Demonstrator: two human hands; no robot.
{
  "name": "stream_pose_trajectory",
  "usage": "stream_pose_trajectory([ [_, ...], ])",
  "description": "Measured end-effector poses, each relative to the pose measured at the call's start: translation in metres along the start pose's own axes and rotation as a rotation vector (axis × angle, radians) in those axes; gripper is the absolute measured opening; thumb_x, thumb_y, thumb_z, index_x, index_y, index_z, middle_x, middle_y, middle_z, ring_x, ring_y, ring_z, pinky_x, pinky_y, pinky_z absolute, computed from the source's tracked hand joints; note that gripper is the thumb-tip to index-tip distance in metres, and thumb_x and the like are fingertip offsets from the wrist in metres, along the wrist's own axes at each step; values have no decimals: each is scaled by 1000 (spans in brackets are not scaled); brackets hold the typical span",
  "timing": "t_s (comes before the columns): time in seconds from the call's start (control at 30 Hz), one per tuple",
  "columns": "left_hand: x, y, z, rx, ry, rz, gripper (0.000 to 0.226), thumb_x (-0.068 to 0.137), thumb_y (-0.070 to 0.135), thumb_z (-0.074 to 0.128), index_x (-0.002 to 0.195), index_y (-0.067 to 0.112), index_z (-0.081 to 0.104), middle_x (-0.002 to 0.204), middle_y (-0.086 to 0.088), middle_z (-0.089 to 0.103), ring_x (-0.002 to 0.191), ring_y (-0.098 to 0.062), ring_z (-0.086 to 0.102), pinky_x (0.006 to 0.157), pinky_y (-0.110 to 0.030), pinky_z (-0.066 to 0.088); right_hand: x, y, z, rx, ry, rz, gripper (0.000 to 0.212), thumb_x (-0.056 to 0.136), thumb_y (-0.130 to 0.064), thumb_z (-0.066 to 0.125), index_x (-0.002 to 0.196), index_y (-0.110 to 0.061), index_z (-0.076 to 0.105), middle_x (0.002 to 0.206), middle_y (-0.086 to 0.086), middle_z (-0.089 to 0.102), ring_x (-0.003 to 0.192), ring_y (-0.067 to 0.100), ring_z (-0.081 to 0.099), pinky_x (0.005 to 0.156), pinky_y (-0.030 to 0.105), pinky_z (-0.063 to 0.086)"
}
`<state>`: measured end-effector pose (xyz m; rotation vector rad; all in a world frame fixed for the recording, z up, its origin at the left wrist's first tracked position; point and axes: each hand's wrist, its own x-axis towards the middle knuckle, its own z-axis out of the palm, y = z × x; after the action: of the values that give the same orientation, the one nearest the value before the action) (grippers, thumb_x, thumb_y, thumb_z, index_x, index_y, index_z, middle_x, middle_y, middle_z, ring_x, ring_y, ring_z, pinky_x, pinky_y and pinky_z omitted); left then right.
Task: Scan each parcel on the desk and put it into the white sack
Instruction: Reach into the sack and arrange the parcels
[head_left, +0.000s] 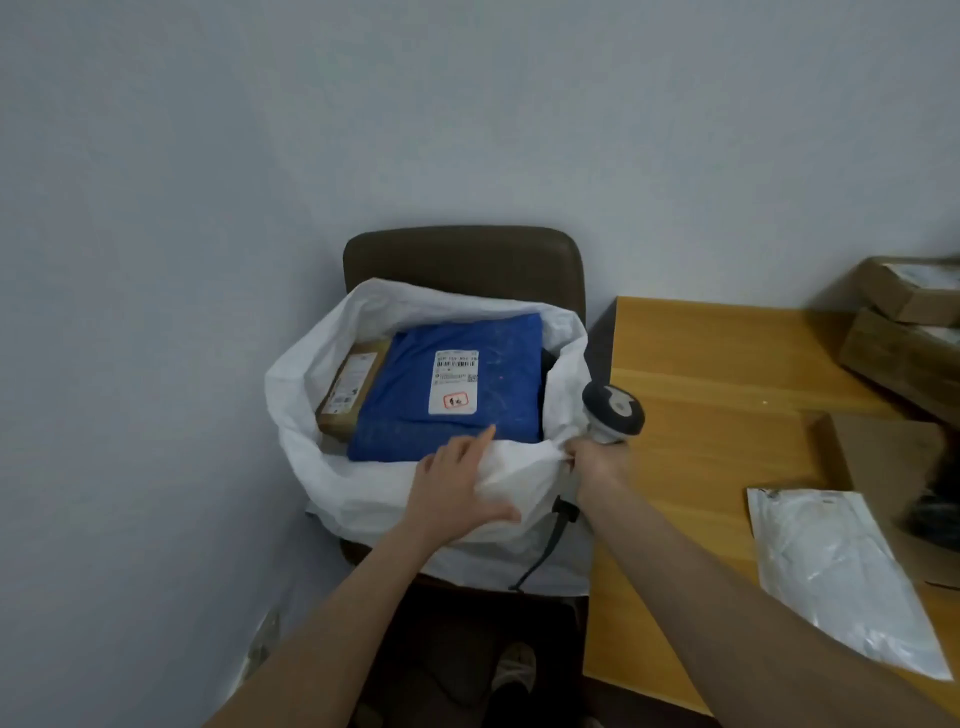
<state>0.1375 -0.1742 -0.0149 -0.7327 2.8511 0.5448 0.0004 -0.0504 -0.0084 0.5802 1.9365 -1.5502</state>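
Left of the frame's middle, a large white plastic sack (304, 431) stands open on a dark brown padded chair (462, 254) set against the pale wall. Inside the sack, at its left side, a small brown cardboard box (349, 387) with a pale label lies along the sack's wall. Touching it on the right, a flat blue plastic parcel (498, 364) with a white printed label and a red-framed sticker fills most of the opening. The left hand (457, 483) comes in from the lower left and rests palm down on the sack's near rim. Its fingers are straight and close together, and the forefinger tip reaches the blue parcel's near edge. Just right of it, at the sack's right rim, the right hand (597, 460) is curled round the handle of a grey and dark handheld barcode scanner (613, 413), whose head rises above the fist beside the counter's left edge. This hand also seems to pinch a fold of the sack's rim, though its fingers are mostly hidden. A black cable (550, 540) hangs down below the hand in front of the sack. Right of that lies the yellow-brown wooden counter (727, 353). At the lower right, a flat white plastic mailer (841, 571) lies partly on a flat brown cardboard piece (878, 452). At the upper right edge, two brown cardboard boxes (906, 322) sit one on the other. A dark object (935, 499) at the right edge is too blurred to tell.
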Motion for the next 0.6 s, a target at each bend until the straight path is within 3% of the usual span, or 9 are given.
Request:
stream_pose_trajectory([
  [0.07, 2, 0, -3, 205, -77, 30, 82, 74, 69, 53, 146, 39, 26, 135, 8, 44, 122, -17, 45, 104, -35, 30, -8, -25, -11, 22, 13, -80, 40, 80, -3, 66, 119, -2, 58, 107, 15, 63, 101, 33, 60, 97, 43, 49],
  [0.13, 8, 8, -17, 91, -14, 23, 49, 90, 49, 53, 137, 39, 44, 128, 9, 56, 118, -14, 51, 99, -31, 31, -20, -47, -21, 59, 2, -153, 32, 81, -1, 62, 113, -2, 59, 95, 11, 61, 87, 27, 57, 86, 36, 48],
  [0.23, 18, 18, -38, -37, 125, 18, 30, 95, 34, 51, 124, 31, 59, 122, 8, 63, 115, -14, 54, 97, -30, 34, -29, -60, -34, 62, -4, -216, 18, 81, 1, 61, 97, -5, 55, 76, 4, 53, 71, 20, 51, 69, 31, 42],
  [0.33, 22, 22, -47, -25, -233, 23, 34, 90, 41, 58, 122, 29, 62, 122, 6, 63, 114, -17, 55, 98, -34, 42, -28, -60, -45, -63, -33, -211, 15, 81, 3, 59, 82, -10, 51, 75, 6, 51, 73, 22, 51, 66, 31, 41],
  [0.43, 36, 24, -64, -261, -482, -4, 34, 85, 47, 64, 113, 28, 66, 112, 8, 62, 107, -11, 54, 97, -32, 41, -24, -66, -47, -180, -62, -219, 21, 81, 2, 59, 74, -13, 47, 74, 7, 50, 65, 18, 47, 58, 26, 38],
  [0.53, 63, 38, -85, -604, -310, -130, 24, 91, 42, 57, 95, 20, 67, 93, 6, 61, 90, -8, 54, 90, -29, 43, -17, -75, -43, -239, -93, -186, 15, 84, -6, 65, 84, -11, 51, 82, 9, 53, 77, 22, 52, 73, 36, 50],
  [0.6, 90, 47, -85, -639, -215, -177, 26, 94, 36, 54, 97, 13, 65, 95, -1, 62, 93, -14, 58, 94, -35, 46, -8, -80, -40, -254, -93, -160, 19, 84, -12, 69, 95, -11, 52, 90, 8, 55, 89, 26, 54, 84, 39, 49],
])
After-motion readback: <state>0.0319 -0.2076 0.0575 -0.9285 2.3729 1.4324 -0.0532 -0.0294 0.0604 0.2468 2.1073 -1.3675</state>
